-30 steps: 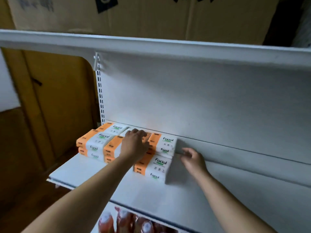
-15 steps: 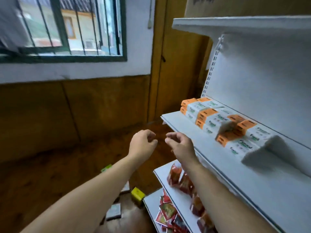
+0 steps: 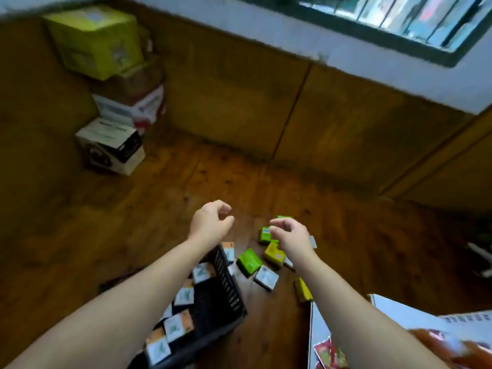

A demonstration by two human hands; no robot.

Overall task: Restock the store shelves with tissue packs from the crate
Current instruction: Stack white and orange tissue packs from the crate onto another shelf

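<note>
- Black crate (image 3: 218, 302) low at six o'clock, tissue packs (image 3: 175, 327) inside, apparently orange-and-white through the blur.
- Left hand (image 3: 210, 222) and right hand (image 3: 291, 235) loosely curled, empty, toward twelve o'clock of it.
- Reach down into the crate; grip one pack squarely by its sides.

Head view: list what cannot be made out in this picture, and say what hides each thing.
- Crate: its left side lies under the left arm, so its packs cannot be counted.
- Print on the packs: blurred.
- Floor packs: some are hidden behind the right hand.
- Shelf: cut off by the right and bottom edges; its red packets are blurred.
</note>
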